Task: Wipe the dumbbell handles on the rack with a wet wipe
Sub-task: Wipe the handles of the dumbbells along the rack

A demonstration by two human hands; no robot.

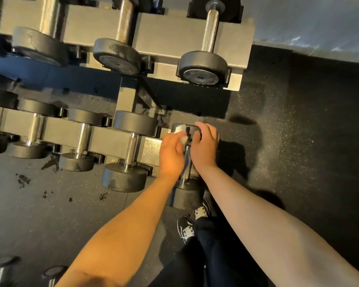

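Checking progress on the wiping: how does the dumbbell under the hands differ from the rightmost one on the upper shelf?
The lower dumbbell has both hands at its handle, the left hand holding a wipe; the upper dumbbell is untouched, its handle fully exposed. Both have chrome handles and black ends.

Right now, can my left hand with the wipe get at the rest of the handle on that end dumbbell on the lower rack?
Probably yes. The left hand holds the wet wipe at the far end of the handle, whose nearer stretch lies bare below it. The right hand sits beside it, not across it.
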